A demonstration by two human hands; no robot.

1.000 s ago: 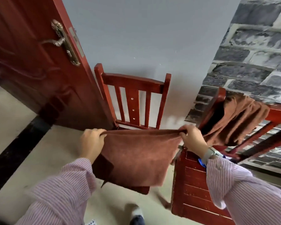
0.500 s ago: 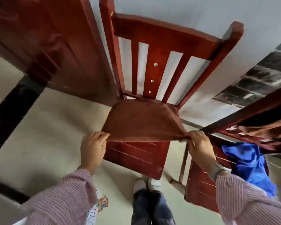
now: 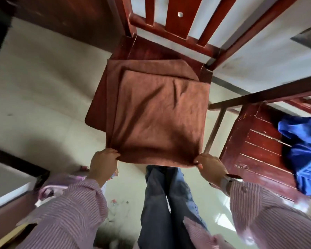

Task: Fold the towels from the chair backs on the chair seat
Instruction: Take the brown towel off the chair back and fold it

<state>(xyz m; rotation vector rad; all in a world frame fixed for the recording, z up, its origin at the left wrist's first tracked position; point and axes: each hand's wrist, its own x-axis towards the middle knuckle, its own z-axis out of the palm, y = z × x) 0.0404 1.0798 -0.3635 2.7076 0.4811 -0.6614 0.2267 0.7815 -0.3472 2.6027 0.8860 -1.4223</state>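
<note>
A brown towel [image 3: 156, 112] lies spread over the seat of a red wooden chair [image 3: 126, 49], folded in two layers, the upper layer set a little nearer than the lower one. My left hand [image 3: 102, 161] pinches the towel's near left corner at the seat's front edge. My right hand [image 3: 211, 168] pinches the near right corner. The chair's slatted back [image 3: 176, 20] rises at the top of the view. The seat is almost fully covered by the towel.
A second red chair [image 3: 258, 150] stands close on the right with a blue cloth [image 3: 307, 150] on its seat. A dark red door [image 3: 70, 20] is at the upper left. My legs stand on the pale floor [image 3: 34, 87] just in front of the seat.
The view has tilted down and closer. The towel went from hanging between my hands to lying on the seat, now doubled over, with both hands drawn back to the front edge.
</note>
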